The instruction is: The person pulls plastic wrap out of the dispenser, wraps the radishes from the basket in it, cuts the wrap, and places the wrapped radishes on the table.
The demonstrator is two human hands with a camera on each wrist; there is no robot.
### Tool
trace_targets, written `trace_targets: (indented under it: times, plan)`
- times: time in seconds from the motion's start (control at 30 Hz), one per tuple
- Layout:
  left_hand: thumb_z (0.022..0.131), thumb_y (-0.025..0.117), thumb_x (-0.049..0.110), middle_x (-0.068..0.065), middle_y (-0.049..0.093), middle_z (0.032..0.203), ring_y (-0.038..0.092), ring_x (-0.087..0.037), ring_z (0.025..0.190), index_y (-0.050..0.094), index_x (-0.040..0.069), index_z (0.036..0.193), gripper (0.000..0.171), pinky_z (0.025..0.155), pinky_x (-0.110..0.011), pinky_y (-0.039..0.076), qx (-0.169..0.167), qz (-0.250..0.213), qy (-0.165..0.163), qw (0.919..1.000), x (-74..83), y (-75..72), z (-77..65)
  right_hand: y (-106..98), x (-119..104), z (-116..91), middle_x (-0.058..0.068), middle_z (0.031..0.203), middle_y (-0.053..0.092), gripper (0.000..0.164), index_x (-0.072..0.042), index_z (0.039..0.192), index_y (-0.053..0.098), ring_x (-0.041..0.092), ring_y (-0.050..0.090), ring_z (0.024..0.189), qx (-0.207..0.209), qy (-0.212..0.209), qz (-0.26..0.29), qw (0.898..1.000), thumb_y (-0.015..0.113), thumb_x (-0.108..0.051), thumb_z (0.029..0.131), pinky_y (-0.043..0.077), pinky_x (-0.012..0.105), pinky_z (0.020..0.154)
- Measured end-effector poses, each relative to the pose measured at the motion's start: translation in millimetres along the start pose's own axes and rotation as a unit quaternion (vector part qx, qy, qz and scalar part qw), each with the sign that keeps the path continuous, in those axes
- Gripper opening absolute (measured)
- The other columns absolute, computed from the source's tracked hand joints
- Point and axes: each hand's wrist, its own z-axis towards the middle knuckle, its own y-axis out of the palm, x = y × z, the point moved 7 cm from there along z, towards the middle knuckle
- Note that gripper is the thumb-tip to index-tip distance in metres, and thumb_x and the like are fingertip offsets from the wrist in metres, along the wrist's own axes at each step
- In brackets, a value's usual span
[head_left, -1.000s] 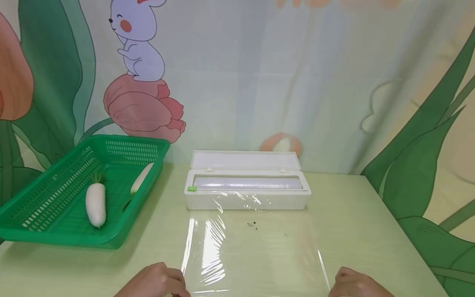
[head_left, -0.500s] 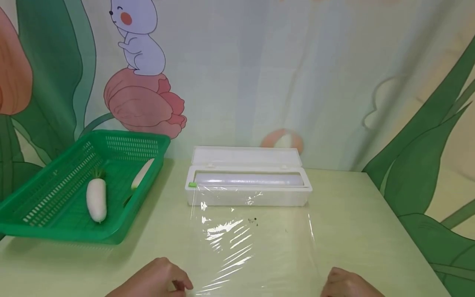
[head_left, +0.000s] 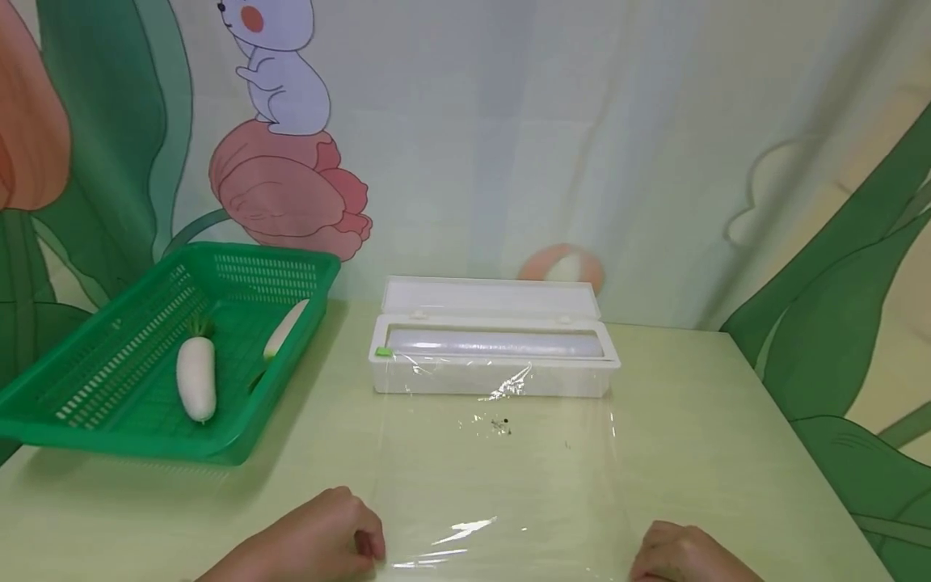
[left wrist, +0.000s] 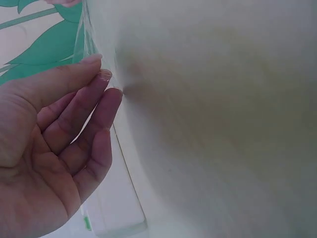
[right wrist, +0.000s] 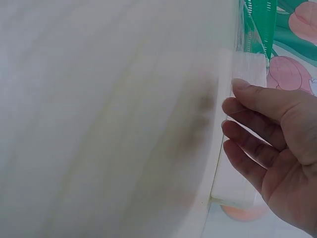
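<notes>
A sheet of clear cling film (head_left: 502,477) stretches from a white dispenser box (head_left: 494,378) toward the front of the table. The film roll (head_left: 494,343) shows inside the box, whose lid (head_left: 490,297) stands raised at the back. My left hand (head_left: 327,533) pinches the film's near left corner between thumb and forefinger; the left wrist view shows the wrinkled film at these fingertips (left wrist: 105,74). At the near right corner, my right hand (head_left: 687,556) pinches the film, its thumb and forefinger close together in the right wrist view, with the other fingers (right wrist: 245,158) loosely bent.
A green plastic basket (head_left: 145,440) on the left holds a white radish (head_left: 196,378) and another one (head_left: 286,327) partly behind its wall. Small dark specks (head_left: 502,423) lie under the film. A green slider (head_left: 384,352) sits on the box's left end. A printed curtain (head_left: 451,162) hangs behind the table.
The head view has tilted down a little, so the box and basket appear higher. Both hands still hold the film, the left one now further into view. Glints on the film have shifted.
</notes>
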Motion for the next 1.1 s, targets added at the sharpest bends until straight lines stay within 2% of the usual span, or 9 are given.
trace_targets:
  times: [0.23, 0.33, 0.47, 0.57, 0.77, 0.87, 1.0, 1.03, 1.1]
  plan:
    - [0.066, 0.067, -0.001, 0.016, 0.061, 0.065, 0.050, 0.007, 0.060, 0.068, 0.016, 0.070, 0.017, 0.057, -0.014, 0.043, -0.005, 0.018, 0.004, 0.9998, 1.9, 1.4, 4.6, 0, 0, 0, -0.015, 0.072, 0.061, 0.016, -0.016, 0.073, 0.070, -0.006, 0.050, 0.071, 0.019, -0.040, -0.010, 0.999, 0.070, 0.000, 0.069, 0.037, 0.004, 0.060]
    - [0.065, 0.066, 0.000, 0.016, 0.061, 0.065, 0.050, 0.007, 0.060, 0.069, 0.015, 0.071, 0.017, 0.057, -0.014, 0.043, -0.011, 0.011, -0.006, 0.9999, 0.6, 1.8, 4.6, 0, 1, 0, -0.014, 0.073, 0.061, 0.015, -0.016, 0.075, 0.071, -0.005, 0.051, 0.072, 0.014, -0.038, 0.005, 0.999, 0.070, -0.002, 0.070, 0.038, 0.005, 0.060]
    - [0.067, 0.069, 0.003, 0.016, 0.061, 0.067, 0.051, 0.007, 0.062, 0.071, 0.013, 0.076, 0.014, 0.058, -0.015, 0.044, -0.020, -0.001, -0.020, 0.9996, -0.6, 2.6, 4.2, 3, 7, 0, -0.012, 0.078, 0.061, 0.004, -0.015, 0.080, 0.072, -0.005, 0.050, 0.074, -0.030, -0.002, 0.015, 0.999, 0.069, -0.014, 0.077, 0.041, 0.010, 0.059]
    - [0.070, 0.069, 0.008, 0.016, 0.062, 0.068, 0.051, 0.007, 0.063, 0.072, 0.013, 0.077, 0.009, 0.058, -0.015, 0.044, -0.017, 0.003, -0.016, 0.9997, 0.6, 3.2, 4.4, 7, 13, -1, -0.014, 0.083, 0.059, 0.013, -0.015, 0.084, 0.073, -0.006, 0.048, 0.074, -0.071, 0.051, 0.036, 0.996, 0.066, -0.025, 0.081, 0.043, 0.014, 0.059]
    - [0.078, 0.066, 0.010, 0.015, 0.065, 0.070, 0.051, 0.008, 0.064, 0.073, 0.014, 0.075, 0.009, 0.059, -0.014, 0.044, -0.009, 0.017, 0.011, 0.9997, 1.9, 3.2, 5.2, 10, 16, -4, -0.016, 0.082, 0.056, 0.017, -0.015, 0.088, 0.073, -0.009, 0.045, 0.072, -0.087, 0.096, 0.092, 0.987, 0.065, -0.028, 0.082, 0.042, 0.016, 0.056]
    - [0.076, 0.068, 0.009, 0.015, 0.063, 0.068, 0.050, 0.007, 0.062, 0.071, 0.014, 0.073, 0.008, 0.058, -0.015, 0.043, -0.011, 0.005, 0.005, 0.9999, 0.0, 2.6, 4.8, 12, 25, -5, -0.014, 0.080, 0.056, 0.018, -0.012, 0.086, 0.073, -0.007, 0.047, 0.069, -0.091, 0.153, 0.164, 0.970, 0.064, -0.027, 0.083, 0.043, 0.018, 0.056]
    - [0.071, 0.067, 0.006, 0.016, 0.053, 0.061, 0.044, 0.004, 0.056, 0.064, 0.017, 0.067, 0.012, 0.054, -0.017, 0.040, -0.020, -0.008, -0.035, 0.9992, -5.2, 2.5, 3.8, 14, 38, -10, -0.008, 0.076, 0.060, 0.021, -0.008, 0.080, 0.073, -0.001, 0.052, 0.064, -0.082, 0.242, 0.255, 0.933, 0.061, -0.024, 0.085, 0.045, 0.021, 0.055]
    - [0.070, 0.067, 0.006, 0.016, 0.051, 0.059, 0.043, 0.003, 0.055, 0.062, 0.017, 0.066, 0.013, 0.053, -0.017, 0.039, -0.021, -0.008, -0.042, 0.9989, -6.0, 2.7, 3.5, 14, 40, -11, -0.005, 0.075, 0.061, 0.022, -0.008, 0.080, 0.073, 0.001, 0.052, 0.063, -0.080, 0.255, 0.261, 0.927, 0.060, -0.025, 0.086, 0.046, 0.022, 0.054]
    - [0.067, 0.067, 0.005, 0.014, 0.048, 0.057, 0.041, 0.001, 0.053, 0.059, 0.018, 0.065, 0.015, 0.051, -0.018, 0.038, -0.026, -0.006, -0.057, 0.9980, -7.6, 3.9, 3.6, 15, 44, -14, -0.001, 0.074, 0.063, 0.021, -0.008, 0.080, 0.072, 0.004, 0.054, 0.063, -0.079, 0.301, 0.279, 0.909, 0.062, -0.026, 0.084, 0.045, 0.022, 0.055]
